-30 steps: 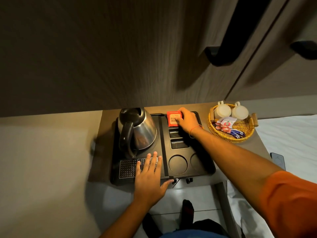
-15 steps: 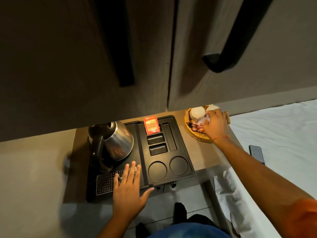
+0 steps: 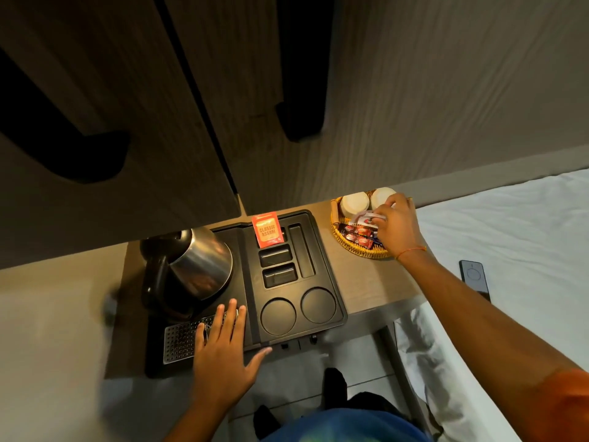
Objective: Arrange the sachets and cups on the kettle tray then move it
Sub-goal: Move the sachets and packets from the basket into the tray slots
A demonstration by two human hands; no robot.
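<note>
A black kettle tray (image 3: 328,269) lies on a narrow wooden table, with a steel kettle (image 3: 197,266) on its left half. A red tea sachet (image 3: 267,230) stands in the tray's top slot. Two round cup recesses at the tray's front hold nothing. To the right, a wicker basket (image 3: 357,250) holds two upturned white cups (image 3: 354,202) and several sachets (image 3: 358,232). My right hand (image 3: 395,224) is inside the basket, fingers closed around a white sachet (image 3: 363,216). My left hand (image 3: 223,349) lies flat with spread fingers on the tray's front grille.
Dark cupboard doors with black handles (image 3: 299,122) hang above the table. A white bed (image 3: 510,234) runs along the right, with a dark phone (image 3: 475,279) lying on it. The table edge (image 3: 382,304) ends just in front of the tray.
My right hand left the red sachet in the tray slot, moved right to the basket and closed on a white sachet. The left hand stayed on the tray.
</note>
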